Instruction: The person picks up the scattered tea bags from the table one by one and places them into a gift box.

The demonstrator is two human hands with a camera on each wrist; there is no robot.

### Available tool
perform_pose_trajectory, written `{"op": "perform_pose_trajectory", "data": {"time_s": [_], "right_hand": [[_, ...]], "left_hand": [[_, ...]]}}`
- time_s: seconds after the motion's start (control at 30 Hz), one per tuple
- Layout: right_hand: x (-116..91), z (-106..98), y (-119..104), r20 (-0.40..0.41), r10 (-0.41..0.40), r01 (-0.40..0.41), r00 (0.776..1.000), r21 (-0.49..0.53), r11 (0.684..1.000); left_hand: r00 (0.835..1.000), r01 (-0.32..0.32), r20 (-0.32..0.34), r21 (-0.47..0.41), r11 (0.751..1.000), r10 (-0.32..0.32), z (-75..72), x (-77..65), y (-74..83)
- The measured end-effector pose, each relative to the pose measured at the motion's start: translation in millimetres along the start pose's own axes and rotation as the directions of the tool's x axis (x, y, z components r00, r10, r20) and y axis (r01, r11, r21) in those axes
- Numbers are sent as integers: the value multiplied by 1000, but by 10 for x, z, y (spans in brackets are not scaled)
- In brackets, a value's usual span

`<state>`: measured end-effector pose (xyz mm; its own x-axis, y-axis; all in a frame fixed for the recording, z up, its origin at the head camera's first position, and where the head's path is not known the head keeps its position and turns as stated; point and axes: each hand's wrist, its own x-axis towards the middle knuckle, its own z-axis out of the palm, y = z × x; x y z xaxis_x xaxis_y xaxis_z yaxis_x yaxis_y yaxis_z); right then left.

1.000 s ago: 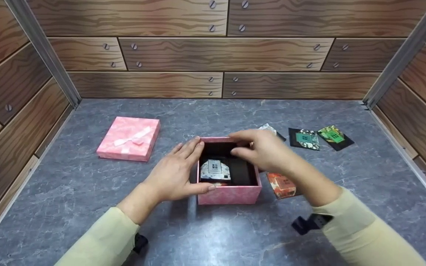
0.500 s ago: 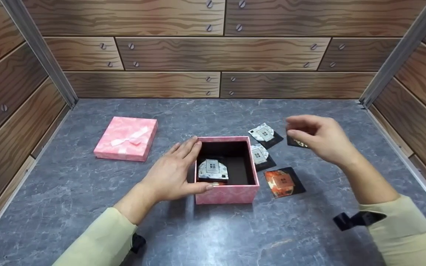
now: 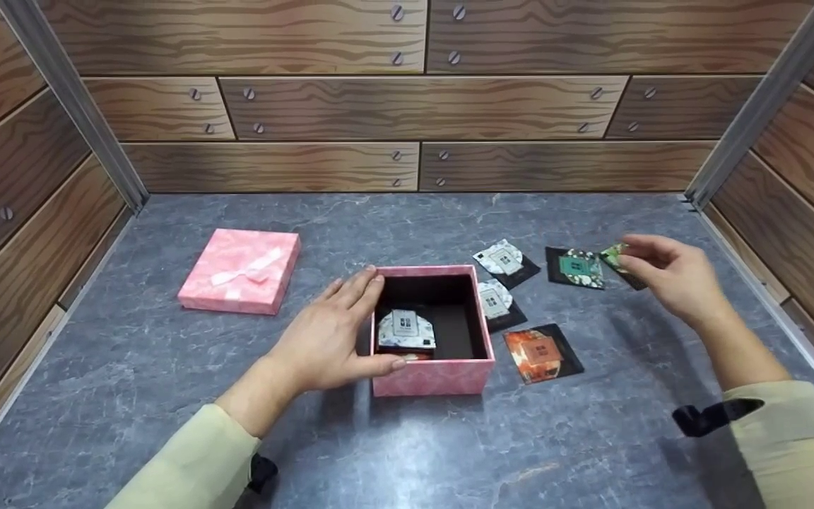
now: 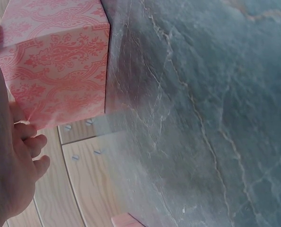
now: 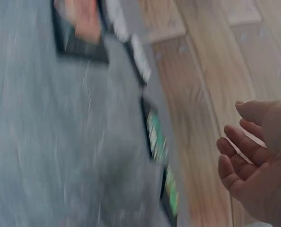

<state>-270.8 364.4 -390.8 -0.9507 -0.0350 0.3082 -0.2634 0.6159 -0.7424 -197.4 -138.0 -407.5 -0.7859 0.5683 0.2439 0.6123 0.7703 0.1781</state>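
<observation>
My left hand [image 3: 319, 346] rests along the left side of a pink box [image 3: 432, 378], its fingers at the back left corner and its thumb over the front rim. The box stands without a lid. A white patterned packet [image 3: 405, 329] lies inside on the left, with a bit of orange below it. My right hand [image 3: 672, 276] is over a green and black packet [image 3: 633, 278], partly hiding it. In the right wrist view the fingers [image 5: 244, 142] are loosely bent, apart from that packet, with nothing between them. Beside it lies a teal and black packet [image 3: 574, 267].
Right of the box lie two white and black packets, a far one [image 3: 506, 261] and a nearer one [image 3: 497, 304], and an orange and black packet [image 3: 543, 353]. The pink lid [image 3: 241, 272] with a bow sits to the left. Wood-patterned walls [image 3: 273, 166] border the grey tabletop.
My right hand has moved from over the box to the right, past the teal packet, to the green one. My left hand stays at the box.
</observation>
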Motion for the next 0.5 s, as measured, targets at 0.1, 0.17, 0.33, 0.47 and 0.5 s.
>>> {"op": "perform_pose_trajectory", "data": {"time_s": [0.1,0.17,0.33,0.47,0.5], "right_hand": [[30,-109,230,-12,25,-26,1000,-66,997],[50,-159,363,-5,60,-60,998,-93,994],[103,-213,625,60,154,-147,986,-116,982],[128,-251,768,108,200,-183,974,-147,972],[134,-263,798,119,208,-190,971,-150,970]], "left_hand": [[1000,1,-1,-7,1000,-1,-4,7,2],[1000,3,-2,-12,1000,-3,-4,7,1],[1000,6,-9,-10,1000,-6,2,-7,-4],[1000,-4,-22,-9,1000,3,0,2,-5],[1000,-6,-23,-8,1000,6,-2,8,-5]]}}
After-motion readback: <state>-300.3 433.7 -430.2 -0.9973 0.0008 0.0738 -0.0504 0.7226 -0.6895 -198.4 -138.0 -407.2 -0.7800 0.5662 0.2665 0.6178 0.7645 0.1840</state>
